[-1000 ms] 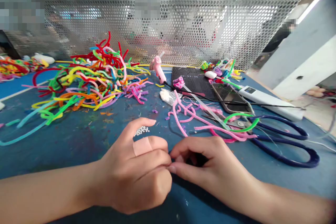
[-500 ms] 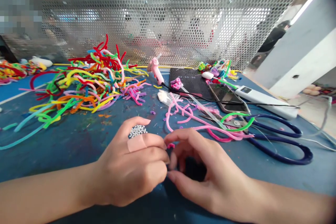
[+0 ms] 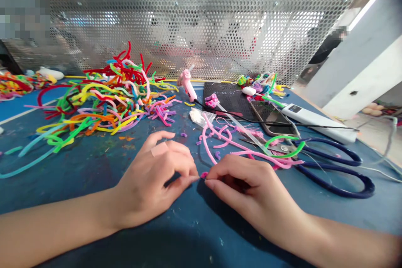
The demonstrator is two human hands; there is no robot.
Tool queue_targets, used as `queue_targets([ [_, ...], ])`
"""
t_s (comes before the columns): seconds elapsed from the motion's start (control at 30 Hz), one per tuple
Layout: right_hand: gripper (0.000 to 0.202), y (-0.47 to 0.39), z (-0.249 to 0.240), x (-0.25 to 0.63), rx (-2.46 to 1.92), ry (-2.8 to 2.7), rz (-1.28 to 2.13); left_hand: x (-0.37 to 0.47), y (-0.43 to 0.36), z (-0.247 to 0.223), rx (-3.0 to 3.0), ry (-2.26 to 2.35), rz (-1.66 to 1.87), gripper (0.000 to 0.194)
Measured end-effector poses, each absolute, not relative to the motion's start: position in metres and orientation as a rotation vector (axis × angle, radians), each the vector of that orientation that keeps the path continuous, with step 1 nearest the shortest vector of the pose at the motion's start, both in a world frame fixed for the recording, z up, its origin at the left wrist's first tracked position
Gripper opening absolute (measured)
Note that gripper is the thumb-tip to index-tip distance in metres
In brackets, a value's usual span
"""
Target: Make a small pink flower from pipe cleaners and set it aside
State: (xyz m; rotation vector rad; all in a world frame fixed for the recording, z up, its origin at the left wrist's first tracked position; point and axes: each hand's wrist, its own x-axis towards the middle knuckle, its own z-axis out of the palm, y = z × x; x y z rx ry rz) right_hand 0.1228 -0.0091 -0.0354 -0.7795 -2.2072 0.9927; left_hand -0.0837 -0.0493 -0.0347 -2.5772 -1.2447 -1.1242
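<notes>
A short magenta piece of pipe cleaner (image 3: pixel 204 174) sits between the fingertips of both hands, just above the blue table. My left hand (image 3: pixel 163 171) has its thumb and a finger pinched together at the piece's left end, and a pale bandage (image 3: pixel 159 149) wraps one finger. At the other end, my right hand (image 3: pixel 248 184) pinches the piece between thumb and forefinger. Beyond my right hand lie long pink pipe cleaners (image 3: pixel 245 153) and small purple offcuts (image 3: pixel 217 155).
A tangled heap of coloured pipe cleaners (image 3: pixel 103 96) covers the left back. Behind the hands are a pink glue gun (image 3: pixel 187 85), a black board (image 3: pixel 229 94) and a phone (image 3: pixel 274 119). Navy-handled scissors (image 3: pixel 336 180) and a white device (image 3: pixel 317 121) lie right. A perforated metal screen (image 3: pixel 201 21) stands behind.
My left hand has turned, its fingertips now pinching at the magenta piece. My right fingers have closed from a loose curl onto it. Silver beads seen behind my left hand are out of sight.
</notes>
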Motion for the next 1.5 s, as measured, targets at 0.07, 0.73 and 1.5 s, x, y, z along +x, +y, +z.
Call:
queue_targets([
  [0.07,0.012,-0.008,-0.034,0.122,-0.851,-2.185,0.990,-0.093,-0.040,-0.033,-2.481,-1.377,-1.229,0.024],
  [0.73,0.011,-0.008,-0.034,0.121,-0.834,-2.287,1.008,-0.180,0.018,-0.021,-3.125,-1.451,-0.429,0.006],
  [1.5,0.011,-0.008,-0.035,0.121,-0.818,-2.337,0.992,-0.178,0.017,-0.026,-3.077,-1.465,-0.442,0.008],
])
